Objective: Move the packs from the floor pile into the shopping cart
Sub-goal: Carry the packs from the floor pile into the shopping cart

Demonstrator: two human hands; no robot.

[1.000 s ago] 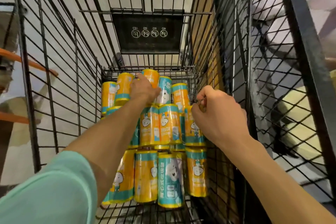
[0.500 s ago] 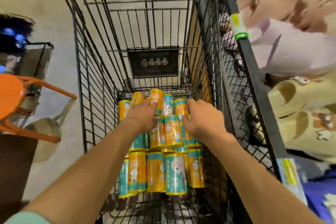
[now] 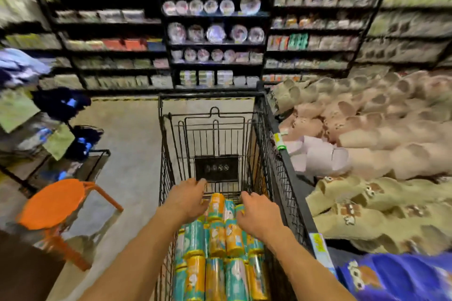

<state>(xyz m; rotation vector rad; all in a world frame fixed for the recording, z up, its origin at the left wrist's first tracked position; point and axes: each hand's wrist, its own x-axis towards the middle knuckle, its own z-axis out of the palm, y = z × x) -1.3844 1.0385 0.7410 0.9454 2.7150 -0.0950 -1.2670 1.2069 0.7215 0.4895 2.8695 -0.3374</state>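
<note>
Orange and teal cylindrical packs (image 3: 218, 239) lie stacked in rows in the black wire shopping cart (image 3: 277, 173), filling its near part. My left hand (image 3: 186, 199) hovers over the far left of the stack, fingers spread and curved down, holding nothing. My right hand (image 3: 260, 215) is over the stack's right side with its fingertips near the top packs, nothing gripped. The floor pile is out of view.
An orange stool (image 3: 52, 200) stands on the floor left of the cart. A bin of plush slippers (image 3: 379, 142) presses against the cart's right side. Dark store shelves (image 3: 215, 32) with plates and goods stand behind the cart. Clothes racks (image 3: 29, 110) are at far left.
My head has lifted, so the view now takes in the shelves and the whole cart. Both hands have come up off the packs they were pressing on, and the packs stay in the cart.
</note>
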